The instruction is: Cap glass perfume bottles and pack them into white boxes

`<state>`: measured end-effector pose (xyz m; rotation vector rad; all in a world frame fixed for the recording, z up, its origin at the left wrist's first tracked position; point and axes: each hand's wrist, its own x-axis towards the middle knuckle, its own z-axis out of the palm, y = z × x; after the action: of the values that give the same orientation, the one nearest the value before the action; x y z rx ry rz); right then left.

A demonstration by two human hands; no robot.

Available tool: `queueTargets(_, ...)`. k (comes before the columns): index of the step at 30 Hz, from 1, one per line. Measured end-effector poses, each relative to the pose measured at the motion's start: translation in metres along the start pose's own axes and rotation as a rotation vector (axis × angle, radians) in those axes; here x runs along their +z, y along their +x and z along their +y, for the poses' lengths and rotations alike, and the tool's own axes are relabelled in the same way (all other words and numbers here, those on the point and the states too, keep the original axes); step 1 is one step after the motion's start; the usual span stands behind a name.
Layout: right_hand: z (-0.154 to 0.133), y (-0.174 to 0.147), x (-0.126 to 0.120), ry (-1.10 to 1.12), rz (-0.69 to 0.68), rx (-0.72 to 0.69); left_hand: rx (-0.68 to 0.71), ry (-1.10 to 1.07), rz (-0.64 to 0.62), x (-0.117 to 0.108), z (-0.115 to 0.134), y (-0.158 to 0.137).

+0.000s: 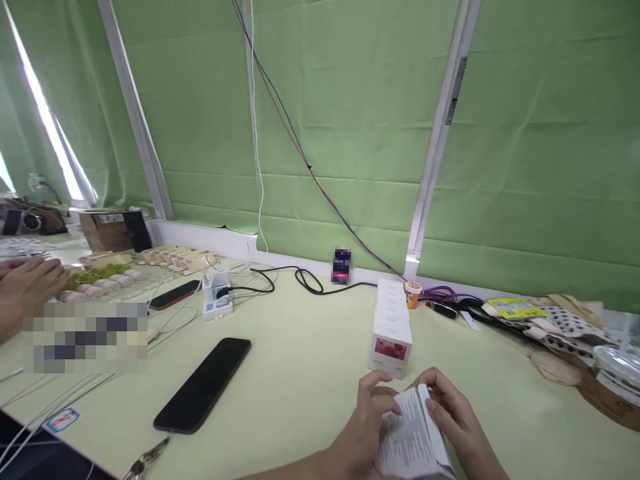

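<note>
Carton (409,437), white printed cardboard, clamped by fingers of your left hand (364,421) and right hand (456,417): flap-folding seemingly the step, next move likely calling for squared edges.

The one camera sits on the person's head, facing forward and down over the table (295,413) toward the green blinds (360,107); from where I stand, the left hand (359,423) and right hand (454,415) lie close beneath it, low and right of centre; the blinds fill the upper half, farther off.
</note>
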<state>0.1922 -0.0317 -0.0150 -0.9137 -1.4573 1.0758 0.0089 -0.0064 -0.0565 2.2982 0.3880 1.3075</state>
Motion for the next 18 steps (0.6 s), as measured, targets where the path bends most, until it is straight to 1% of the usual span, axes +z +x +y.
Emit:
queueTargets(8, -0.006, -0.001, 0.003, -0.022, 0.031, 0.004, -0.008, 0.017, 0.040, 0.002, 0.000, 0.000)
queueTargets(18, -0.011, -0.003, 0.009, -0.066, 0.043, 0.020, 0.014, -0.032, 0.030, 0.000, -0.001, -0.001)
